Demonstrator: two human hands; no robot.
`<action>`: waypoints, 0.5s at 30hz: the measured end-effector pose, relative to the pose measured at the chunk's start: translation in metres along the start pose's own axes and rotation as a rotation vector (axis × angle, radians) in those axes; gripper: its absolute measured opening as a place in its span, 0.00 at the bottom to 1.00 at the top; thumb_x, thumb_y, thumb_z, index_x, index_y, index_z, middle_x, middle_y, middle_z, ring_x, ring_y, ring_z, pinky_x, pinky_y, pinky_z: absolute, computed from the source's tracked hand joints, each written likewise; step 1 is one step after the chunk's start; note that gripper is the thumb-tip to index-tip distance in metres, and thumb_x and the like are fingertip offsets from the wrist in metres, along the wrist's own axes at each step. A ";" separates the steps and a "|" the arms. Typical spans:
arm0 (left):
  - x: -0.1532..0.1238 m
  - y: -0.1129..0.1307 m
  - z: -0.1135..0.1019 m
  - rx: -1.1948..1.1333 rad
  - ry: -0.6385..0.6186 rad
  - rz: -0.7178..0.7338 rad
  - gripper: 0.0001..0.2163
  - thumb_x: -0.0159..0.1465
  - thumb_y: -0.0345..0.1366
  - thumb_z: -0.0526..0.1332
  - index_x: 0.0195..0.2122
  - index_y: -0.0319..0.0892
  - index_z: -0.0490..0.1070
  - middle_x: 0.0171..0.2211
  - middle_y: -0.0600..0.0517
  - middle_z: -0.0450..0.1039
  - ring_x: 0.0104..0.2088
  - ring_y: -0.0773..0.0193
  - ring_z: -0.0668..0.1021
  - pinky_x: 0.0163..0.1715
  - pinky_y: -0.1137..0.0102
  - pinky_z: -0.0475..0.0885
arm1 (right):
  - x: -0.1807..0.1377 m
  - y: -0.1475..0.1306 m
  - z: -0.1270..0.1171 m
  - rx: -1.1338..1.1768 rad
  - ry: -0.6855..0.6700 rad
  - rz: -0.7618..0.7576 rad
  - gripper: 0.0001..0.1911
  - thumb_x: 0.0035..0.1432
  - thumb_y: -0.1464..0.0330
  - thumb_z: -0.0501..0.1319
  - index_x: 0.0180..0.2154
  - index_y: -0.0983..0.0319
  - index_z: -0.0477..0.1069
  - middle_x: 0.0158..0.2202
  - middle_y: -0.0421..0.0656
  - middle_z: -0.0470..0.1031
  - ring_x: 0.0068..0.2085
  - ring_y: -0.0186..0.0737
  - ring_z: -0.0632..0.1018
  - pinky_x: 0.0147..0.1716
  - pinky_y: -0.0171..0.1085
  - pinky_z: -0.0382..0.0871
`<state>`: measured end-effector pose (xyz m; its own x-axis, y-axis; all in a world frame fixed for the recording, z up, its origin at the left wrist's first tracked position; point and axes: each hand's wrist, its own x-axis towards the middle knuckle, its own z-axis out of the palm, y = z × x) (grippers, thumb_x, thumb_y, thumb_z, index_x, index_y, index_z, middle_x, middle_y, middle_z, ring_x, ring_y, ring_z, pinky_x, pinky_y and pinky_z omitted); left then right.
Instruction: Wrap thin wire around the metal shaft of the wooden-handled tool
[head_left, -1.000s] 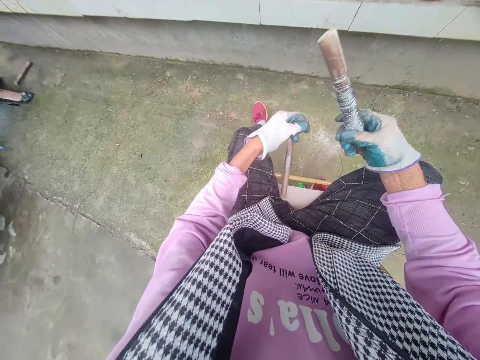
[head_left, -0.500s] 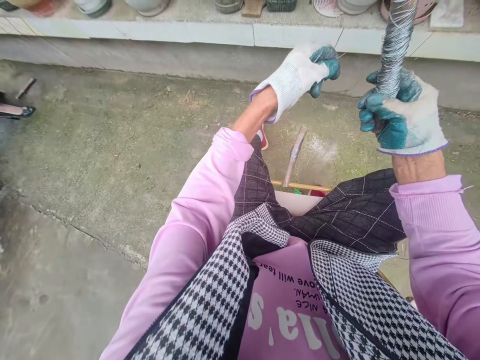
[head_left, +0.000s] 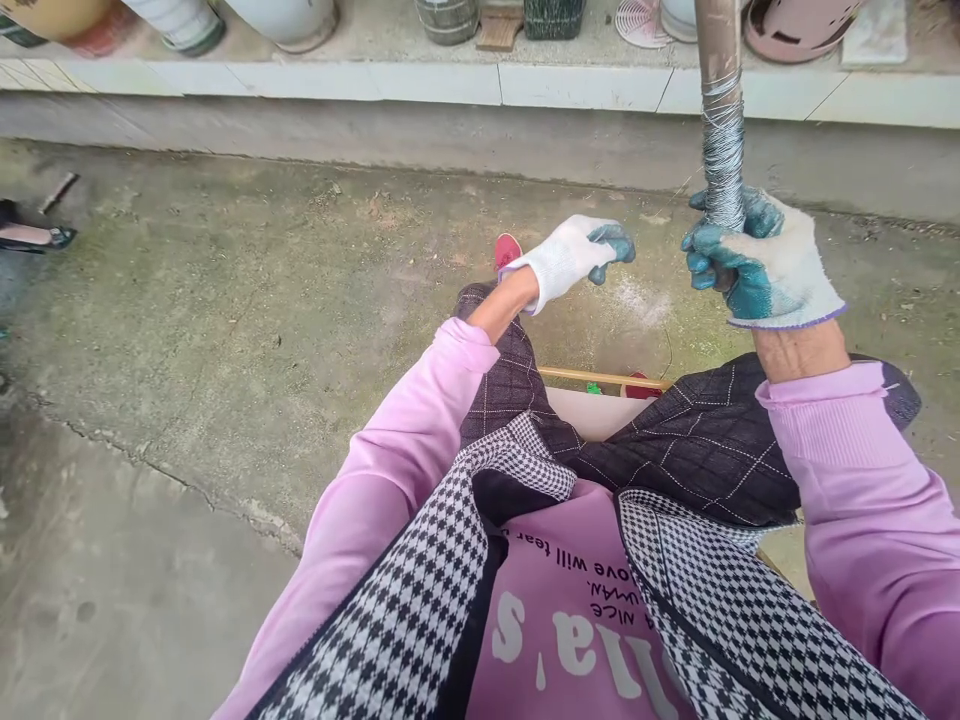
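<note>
I sit with my knees apart over a concrete floor. My right hand (head_left: 761, 268), in a white and teal glove, is closed round a brown rod (head_left: 718, 35) held upright. Grey wire (head_left: 723, 150) is wound tightly round the rod just above my fist. My left hand (head_left: 576, 256), gloved the same way, is out in front of my left knee with its fingertips pinched together. A faint thin strand of wire (head_left: 675, 195) seems to run from the winding towards those fingertips. The two hands are about a hand's width apart.
A tiled ledge (head_left: 450, 85) at the top carries several pots and containers. My red shoe (head_left: 507, 250) rests on the mossy concrete. A yellow rail (head_left: 600, 378) and a pale seat edge show between my knees. A crack (head_left: 187, 480) crosses the floor at left.
My left hand rose up beside the rod, then dropped back down towards my knee. The rod has turned upright. The stick that leaned between my knees is out of sight now.
</note>
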<state>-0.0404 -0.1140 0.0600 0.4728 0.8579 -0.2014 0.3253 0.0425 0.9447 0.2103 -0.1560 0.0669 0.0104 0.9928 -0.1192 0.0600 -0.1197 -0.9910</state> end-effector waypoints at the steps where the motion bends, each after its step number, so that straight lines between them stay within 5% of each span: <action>1: -0.007 -0.012 0.007 -0.042 -0.006 -0.037 0.12 0.75 0.24 0.64 0.35 0.40 0.83 0.26 0.57 0.74 0.27 0.70 0.72 0.37 0.68 0.72 | 0.000 0.006 0.001 0.016 -0.003 0.041 0.33 0.39 0.62 0.83 0.50 0.54 0.83 0.35 0.39 0.84 0.29 0.37 0.74 0.24 0.39 0.69; 5: -0.025 -0.054 0.027 -0.127 -0.031 -0.155 0.06 0.70 0.26 0.66 0.37 0.38 0.84 0.29 0.56 0.77 0.26 0.71 0.71 0.33 0.70 0.71 | -0.004 0.034 0.009 0.100 -0.050 0.244 0.33 0.37 0.67 0.82 0.49 0.55 0.82 0.31 0.34 0.80 0.28 0.33 0.73 0.23 0.34 0.69; 9: -0.038 -0.095 0.025 -0.140 0.032 -0.281 0.06 0.69 0.26 0.66 0.36 0.37 0.83 0.27 0.57 0.75 0.25 0.71 0.70 0.30 0.72 0.68 | -0.013 0.063 0.018 0.146 -0.131 0.410 0.35 0.33 0.66 0.81 0.48 0.57 0.81 0.29 0.34 0.79 0.26 0.32 0.73 0.21 0.32 0.67; 12: -0.053 -0.119 0.017 -0.099 0.062 -0.332 0.06 0.70 0.27 0.66 0.36 0.38 0.82 0.28 0.57 0.75 0.26 0.70 0.71 0.33 0.73 0.70 | -0.014 0.078 0.022 0.061 -0.221 0.426 0.34 0.34 0.63 0.82 0.47 0.58 0.82 0.31 0.37 0.80 0.26 0.35 0.74 0.21 0.34 0.68; 15: -0.070 -0.126 0.013 0.020 0.026 -0.303 0.06 0.71 0.32 0.68 0.37 0.39 0.84 0.31 0.55 0.79 0.29 0.68 0.74 0.35 0.72 0.71 | -0.007 0.088 0.023 -0.232 -0.229 0.339 0.25 0.46 0.59 0.80 0.47 0.57 0.83 0.35 0.42 0.83 0.31 0.43 0.79 0.28 0.41 0.78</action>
<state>-0.1035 -0.1862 -0.0488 0.3308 0.8206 -0.4661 0.4647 0.2883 0.8372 0.1928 -0.1733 -0.0209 -0.1507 0.8695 -0.4704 0.3128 -0.4095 -0.8570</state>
